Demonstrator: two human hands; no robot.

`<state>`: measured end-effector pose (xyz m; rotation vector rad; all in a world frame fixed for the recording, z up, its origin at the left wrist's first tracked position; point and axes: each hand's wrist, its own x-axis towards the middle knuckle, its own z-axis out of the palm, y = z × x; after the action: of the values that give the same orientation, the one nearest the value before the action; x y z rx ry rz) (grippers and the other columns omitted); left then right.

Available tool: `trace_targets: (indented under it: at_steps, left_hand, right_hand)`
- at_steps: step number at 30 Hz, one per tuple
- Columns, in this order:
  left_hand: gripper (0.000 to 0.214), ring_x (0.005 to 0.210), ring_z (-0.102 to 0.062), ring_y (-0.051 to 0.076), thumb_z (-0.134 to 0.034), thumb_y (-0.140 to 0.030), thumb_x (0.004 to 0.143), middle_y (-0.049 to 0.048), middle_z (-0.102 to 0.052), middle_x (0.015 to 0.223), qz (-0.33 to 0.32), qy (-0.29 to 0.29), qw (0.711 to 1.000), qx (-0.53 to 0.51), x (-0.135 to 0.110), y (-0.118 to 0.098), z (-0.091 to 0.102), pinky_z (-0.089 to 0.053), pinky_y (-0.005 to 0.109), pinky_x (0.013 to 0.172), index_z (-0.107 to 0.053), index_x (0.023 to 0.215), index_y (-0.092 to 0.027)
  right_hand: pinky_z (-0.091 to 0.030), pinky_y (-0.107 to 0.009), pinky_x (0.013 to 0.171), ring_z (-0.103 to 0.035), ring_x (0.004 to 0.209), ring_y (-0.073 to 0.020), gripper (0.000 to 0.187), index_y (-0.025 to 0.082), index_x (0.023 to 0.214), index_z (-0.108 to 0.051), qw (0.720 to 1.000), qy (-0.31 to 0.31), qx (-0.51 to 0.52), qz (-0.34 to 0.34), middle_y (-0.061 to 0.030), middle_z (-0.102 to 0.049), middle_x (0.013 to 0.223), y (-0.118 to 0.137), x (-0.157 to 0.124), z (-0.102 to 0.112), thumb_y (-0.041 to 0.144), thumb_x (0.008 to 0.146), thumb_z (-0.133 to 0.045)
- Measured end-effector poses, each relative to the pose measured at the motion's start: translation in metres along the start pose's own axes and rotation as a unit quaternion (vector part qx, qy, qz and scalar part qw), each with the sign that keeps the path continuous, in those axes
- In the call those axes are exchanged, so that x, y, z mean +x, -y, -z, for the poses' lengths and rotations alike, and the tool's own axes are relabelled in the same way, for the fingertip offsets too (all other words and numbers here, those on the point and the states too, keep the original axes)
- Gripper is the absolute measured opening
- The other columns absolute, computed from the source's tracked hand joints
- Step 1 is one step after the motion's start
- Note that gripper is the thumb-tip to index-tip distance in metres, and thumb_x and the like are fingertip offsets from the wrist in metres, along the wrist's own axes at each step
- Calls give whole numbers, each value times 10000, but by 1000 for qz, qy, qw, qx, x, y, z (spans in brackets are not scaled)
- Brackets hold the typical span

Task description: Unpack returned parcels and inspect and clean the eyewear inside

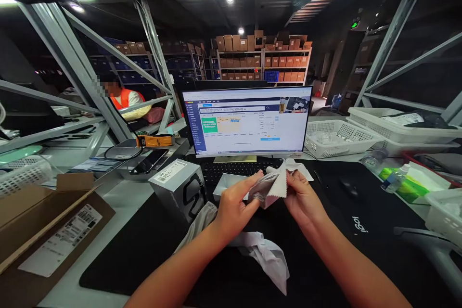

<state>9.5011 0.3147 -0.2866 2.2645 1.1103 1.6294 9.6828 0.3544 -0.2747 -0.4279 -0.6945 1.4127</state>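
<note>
A pale grey cleaning cloth [276, 187] with a zigzag-cut edge is held up in front of the keyboard [231, 170]. My left hand [236, 204] grips its left side, with the thumb and fingers closed on it. On the other side, my right hand [303, 197] pinches the cloth between thumb and fingers. Whether anything lies inside the folds is hidden. Below my hands, a crumpled white wrapping sheet [265, 255] rests on the black desk mat [144, 245]. A grey cloth pouch [198, 226] lies partly behind my left forearm. Beyond it stand a grey printed box [180, 190] and an open light-grey box part [225, 184].
A lit monitor [249, 127] stands behind the keyboard. At left is an open cardboard box [54, 231]; a phone [149, 161] lies beyond. White baskets [335, 142], a mouse [348, 186] and a spray bottle [395, 178] are at right. A person in an orange vest [124, 98] sits far left.
</note>
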Motion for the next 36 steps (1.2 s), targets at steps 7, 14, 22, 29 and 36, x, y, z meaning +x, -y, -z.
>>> trace_targets:
  at_steps: [7,14,22,29,36]
  left_hand:
    - [555,1179,-677,213,-594,-47,813,31,-705,1280,55,-45,995,-67,0,2,12,-533,341,1063,-624,1329,-251]
    - [531,1145,-695,188,-634,-40,826,20,-724,1248,22,-75,993,-88,-2,-4,11,-554,301,1027,-627,1307,-265]
    - [494,1110,-710,187,-676,-88,838,25,-733,1228,-18,-83,995,-44,-2,-10,14,-571,302,999,-635,1299,-260]
    - [526,1124,-704,211,-622,-45,806,29,-724,1239,76,-89,992,-49,-7,-7,6,-570,361,1021,-640,1290,-250]
    - [508,1091,-712,209,-661,-77,820,56,-722,1241,16,-103,994,19,-13,-10,-7,-586,342,988,-640,1304,-227]
  right_hand:
    - [-491,-206,572,-560,590,-90,562,195,539,-400,997,19,-19,70,65,-576,607,8,3,4,268,567,-956]
    - [-528,-233,632,-610,619,-100,486,276,1015,-605,995,68,-54,45,46,-701,843,-1,-17,-6,391,662,-918]
    - [-517,-190,648,-618,647,-86,397,280,963,-643,997,77,-10,9,55,-698,797,-11,-29,-10,289,674,-916]
    - [-551,-259,746,-655,745,-136,378,262,920,-694,994,97,-8,-43,11,-728,878,-20,-35,-13,325,632,-931]
    - [-536,-242,636,-586,619,-120,329,218,777,-687,991,65,-118,24,27,-675,716,-33,-48,-22,235,561,-934]
